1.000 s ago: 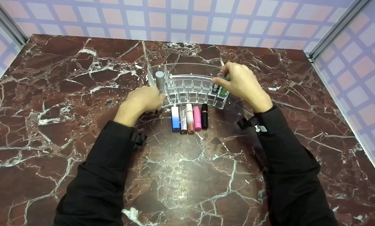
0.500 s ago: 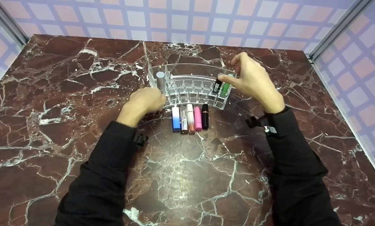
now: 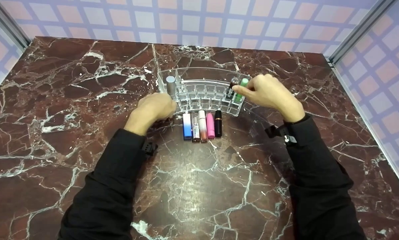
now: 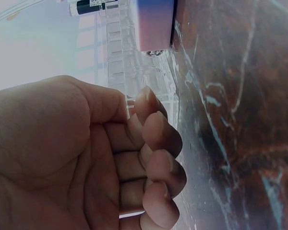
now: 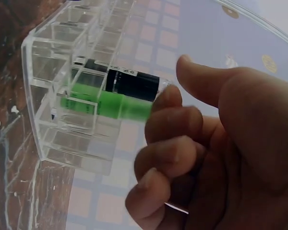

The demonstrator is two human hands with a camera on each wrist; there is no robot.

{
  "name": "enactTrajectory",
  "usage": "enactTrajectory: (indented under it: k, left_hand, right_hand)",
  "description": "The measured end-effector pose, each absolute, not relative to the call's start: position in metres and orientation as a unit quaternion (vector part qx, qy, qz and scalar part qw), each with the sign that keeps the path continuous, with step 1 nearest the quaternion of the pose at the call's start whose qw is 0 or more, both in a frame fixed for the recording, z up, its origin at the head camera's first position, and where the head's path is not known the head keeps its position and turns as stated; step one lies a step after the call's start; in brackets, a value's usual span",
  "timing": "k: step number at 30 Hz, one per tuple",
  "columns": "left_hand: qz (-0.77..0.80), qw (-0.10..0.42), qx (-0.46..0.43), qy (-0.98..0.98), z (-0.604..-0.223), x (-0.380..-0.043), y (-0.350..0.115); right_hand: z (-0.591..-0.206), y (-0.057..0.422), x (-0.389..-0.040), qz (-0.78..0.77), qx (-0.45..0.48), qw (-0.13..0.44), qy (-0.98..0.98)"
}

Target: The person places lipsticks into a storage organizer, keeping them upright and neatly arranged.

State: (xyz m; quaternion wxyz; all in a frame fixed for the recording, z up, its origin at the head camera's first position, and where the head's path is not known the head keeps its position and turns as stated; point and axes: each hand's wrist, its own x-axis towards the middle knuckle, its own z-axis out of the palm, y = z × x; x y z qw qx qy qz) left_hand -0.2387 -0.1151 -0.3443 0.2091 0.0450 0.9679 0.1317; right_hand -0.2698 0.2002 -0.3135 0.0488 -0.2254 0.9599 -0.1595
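Note:
A clear acrylic lipstick organizer (image 3: 203, 89), curved and tiered, stands on the marbled table. My left hand (image 3: 156, 106) grips its left end with curled fingers, as the left wrist view also shows. A silver tube (image 3: 170, 85) stands upright in the organizer close by that hand. At the right end, a green tube (image 5: 101, 103) and a dark tube with a clear tip (image 5: 134, 82) stand side by side in their slots. My right hand (image 3: 274, 95) hovers at their tops, fingers loosely bent and thumb apart from them; in the right wrist view its fingertips overlap the tube ends.
In front of the organizer lies a row of lip products: a white-and-blue one (image 3: 187, 126), a clear one (image 3: 195, 129), a white-and-orange one (image 3: 203, 126), a pink one (image 3: 210, 126) and a black one (image 3: 218, 124). Checkered walls (image 3: 199, 20) border the table.
My right hand lets go of the tubes at the right end, lifts away to the right, then comes back down beside their tops. The left hand stays at the organizer's left end.

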Motion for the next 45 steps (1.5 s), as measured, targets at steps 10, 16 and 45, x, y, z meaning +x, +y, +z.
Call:
enactTrajectory:
  k: [10, 16, 45]
  left_hand:
    - [0.135, 0.206, 0.045, 0.968, -0.344, -0.238, -0.115]
    - [0.140, 0.200, 0.047, 0.969, -0.344, -0.237, -0.116]
    - [0.144, 0.190, 0.061, 0.969, -0.345, -0.237, -0.117]
  right_hand:
    - [-0.327, 0.195, -0.274, -0.125, -0.224, 0.155, 0.954]
    - [-0.332, 0.192, -0.275, -0.125, -0.222, 0.172, 0.952]
    - [-0.336, 0.191, -0.277, -0.103, -0.215, 0.216, 0.947]
